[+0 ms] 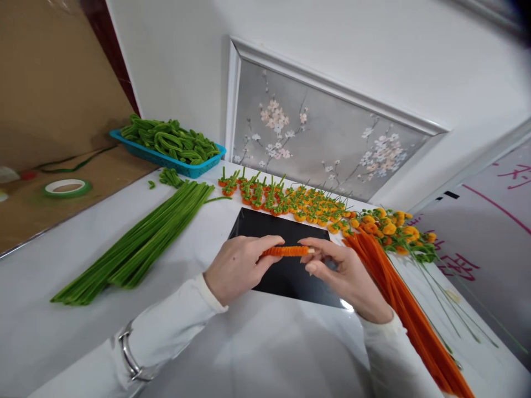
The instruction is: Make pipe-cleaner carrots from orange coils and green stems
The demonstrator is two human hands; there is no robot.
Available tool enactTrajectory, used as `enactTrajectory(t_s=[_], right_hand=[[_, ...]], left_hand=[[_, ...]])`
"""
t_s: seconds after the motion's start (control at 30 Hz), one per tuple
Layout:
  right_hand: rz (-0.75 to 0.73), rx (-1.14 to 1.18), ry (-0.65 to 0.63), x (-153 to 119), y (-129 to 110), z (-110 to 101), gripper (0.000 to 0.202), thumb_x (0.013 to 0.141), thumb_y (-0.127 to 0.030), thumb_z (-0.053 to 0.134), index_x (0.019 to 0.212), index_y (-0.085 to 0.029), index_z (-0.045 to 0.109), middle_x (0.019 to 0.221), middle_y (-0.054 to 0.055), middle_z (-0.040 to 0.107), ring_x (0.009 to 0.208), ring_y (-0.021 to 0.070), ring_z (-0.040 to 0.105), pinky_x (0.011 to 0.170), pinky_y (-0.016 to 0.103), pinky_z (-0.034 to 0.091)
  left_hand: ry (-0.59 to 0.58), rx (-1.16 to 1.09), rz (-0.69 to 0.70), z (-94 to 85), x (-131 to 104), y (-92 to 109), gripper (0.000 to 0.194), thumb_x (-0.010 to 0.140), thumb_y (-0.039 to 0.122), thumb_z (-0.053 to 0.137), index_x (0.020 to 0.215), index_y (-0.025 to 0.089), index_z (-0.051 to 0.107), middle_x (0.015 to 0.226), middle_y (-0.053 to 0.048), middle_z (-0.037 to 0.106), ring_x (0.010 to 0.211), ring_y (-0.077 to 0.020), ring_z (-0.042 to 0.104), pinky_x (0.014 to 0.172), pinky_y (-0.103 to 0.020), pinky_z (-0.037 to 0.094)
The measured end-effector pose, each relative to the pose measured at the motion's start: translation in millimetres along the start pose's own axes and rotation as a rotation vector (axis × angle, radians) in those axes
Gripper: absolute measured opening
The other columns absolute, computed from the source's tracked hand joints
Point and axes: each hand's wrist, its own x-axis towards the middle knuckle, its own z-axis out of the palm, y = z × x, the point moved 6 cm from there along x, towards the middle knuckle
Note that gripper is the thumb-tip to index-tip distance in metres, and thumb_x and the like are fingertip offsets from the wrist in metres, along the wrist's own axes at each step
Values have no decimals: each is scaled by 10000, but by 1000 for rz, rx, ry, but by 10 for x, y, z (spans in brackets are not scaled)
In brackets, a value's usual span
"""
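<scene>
An orange fuzzy coil is wound around a thin pale rod, whose tip shows at its right end. My left hand pinches the coil's left end between thumb and fingers. At the right end, my right hand has its thumb and fingertips around the rod's tip. Both hands are above a black rectangular board on the white table. To the right, a bundle of long orange fuzzy stems runs beside and under my right forearm.
Green stems lie at left, below a blue basket of green loops. Small orange and yellow flower pieces line the back, with finished-looking flowers at right. Green tape rests on brown board far left.
</scene>
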Motion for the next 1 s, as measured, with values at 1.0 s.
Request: enactTrajectory(t_s=[1.0], right_hand=[[-262, -311, 142, -31, -111, -14, 189, 874, -208, 554, 1031, -202, 658, 861, 30, 688, 722, 147, 635, 654, 264, 518]], left_hand=[[179, -76, 54, -177, 7, 21, 184, 811, 144, 579, 963, 213, 655, 931, -1, 712, 810, -156, 651, 697, -246, 472]])
